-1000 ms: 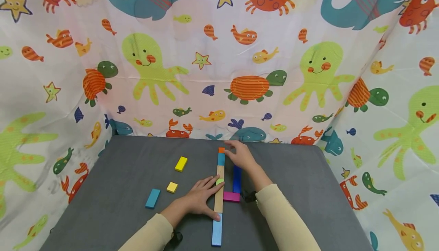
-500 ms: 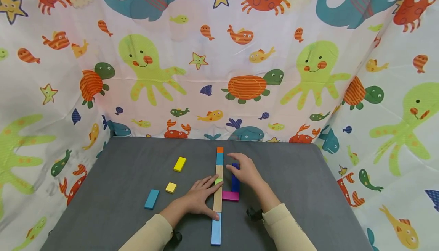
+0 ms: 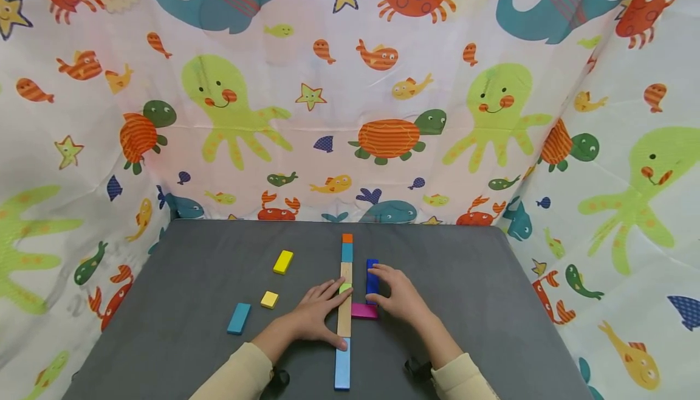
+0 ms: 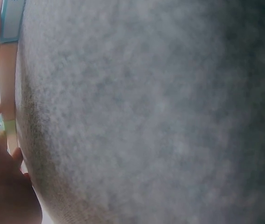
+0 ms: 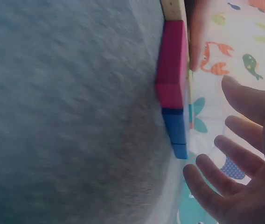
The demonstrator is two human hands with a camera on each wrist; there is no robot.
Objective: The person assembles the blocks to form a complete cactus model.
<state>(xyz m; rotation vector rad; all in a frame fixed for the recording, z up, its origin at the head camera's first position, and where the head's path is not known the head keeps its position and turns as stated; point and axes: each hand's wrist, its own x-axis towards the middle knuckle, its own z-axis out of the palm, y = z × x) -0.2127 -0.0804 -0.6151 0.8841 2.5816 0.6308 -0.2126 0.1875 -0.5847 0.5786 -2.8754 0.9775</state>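
A straight row of blocks runs away from me: a light blue block (image 3: 342,369), a wooden block (image 3: 344,321), a green block (image 3: 346,287), another wooden block (image 3: 347,270), a blue block (image 3: 347,252) and an orange block (image 3: 347,238). My left hand (image 3: 312,315) lies spread along the row, its fingertips at the green block and its thumb at the light blue one. A pink block (image 3: 364,310) sticks out to the right, and dark blue blocks (image 3: 372,265) extend beyond it. My right hand (image 3: 404,296) hovers beside these, fingers loosely bent and apart in the right wrist view.
Left of the row lie a yellow block (image 3: 283,262), a smaller pale yellow block (image 3: 269,300) and a teal block (image 3: 239,318) on the grey tabletop (image 3: 465,284). A curtain printed with sea animals (image 3: 394,72) encloses the table's back and sides.
My right hand has drawn back from beside the orange block, toward me, to the dark blue and pink blocks. The left hand stays on the row. The head view shifts slightly.
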